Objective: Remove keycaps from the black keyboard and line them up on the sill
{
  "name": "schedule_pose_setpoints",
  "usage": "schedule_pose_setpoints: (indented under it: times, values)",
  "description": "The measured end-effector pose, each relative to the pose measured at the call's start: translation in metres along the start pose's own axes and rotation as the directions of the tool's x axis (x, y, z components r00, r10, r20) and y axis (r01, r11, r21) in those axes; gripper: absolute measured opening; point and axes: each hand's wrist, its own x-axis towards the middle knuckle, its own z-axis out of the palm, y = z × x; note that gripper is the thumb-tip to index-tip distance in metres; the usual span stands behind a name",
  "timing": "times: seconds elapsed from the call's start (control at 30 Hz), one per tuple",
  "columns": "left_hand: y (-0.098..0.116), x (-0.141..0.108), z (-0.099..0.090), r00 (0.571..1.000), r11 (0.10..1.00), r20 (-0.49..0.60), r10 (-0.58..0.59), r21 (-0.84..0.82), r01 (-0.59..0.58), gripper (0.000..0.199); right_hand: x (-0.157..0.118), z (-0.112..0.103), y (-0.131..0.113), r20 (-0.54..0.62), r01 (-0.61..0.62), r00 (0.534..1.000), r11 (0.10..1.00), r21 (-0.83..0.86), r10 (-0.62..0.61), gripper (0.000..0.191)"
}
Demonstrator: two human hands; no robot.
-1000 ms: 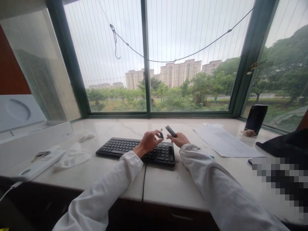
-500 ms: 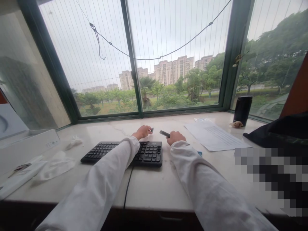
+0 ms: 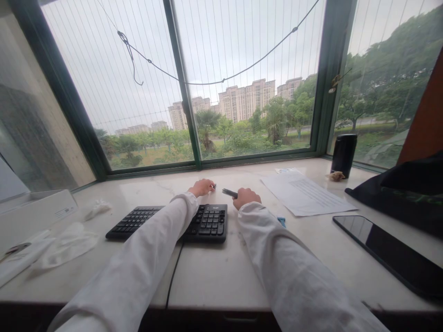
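Just behind the black keyboard [image 3: 209, 223], my left hand [image 3: 200, 187] is closed, fingertips pinched on a small dark piece [image 3: 214, 186] too small to name. My right hand [image 3: 247, 197] is wrapped round a slim dark pen-like object [image 3: 229, 192], whose end points left toward my left hand. A short gap separates that end from the small piece. My left forearm crosses over the keyboard and hides its middle. Beside my right sleeve lies a small blue wrapper [image 3: 282, 221], partly covered.
A printed paper sheet [image 3: 306, 193] lies right of my right hand. Farther right are a black phone-like slab [image 3: 380, 251], dark cloth [image 3: 398, 193] and a black cylinder [image 3: 344, 156]. Crumpled plastic [image 3: 69, 246] and a white box [image 3: 41, 207] stand left. The keyboard cable [image 3: 174, 276] runs over the front edge.
The whole view has shifted slightly, so things appear a little farther left. Both hands keep their grips, with little movement between them.
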Motion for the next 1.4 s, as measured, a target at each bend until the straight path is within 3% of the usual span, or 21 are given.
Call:
schedule_pose_setpoints:
  times: [1.4]
  values:
    - [-0.0049,0.0052,0.0054,1.0,1.0,0.005,0.005,0.031,-0.005,0.032,-0.0001,-0.0001,-0.0018,0.023,0.006,1.0,1.0,-0.028,-0.005,0.03]
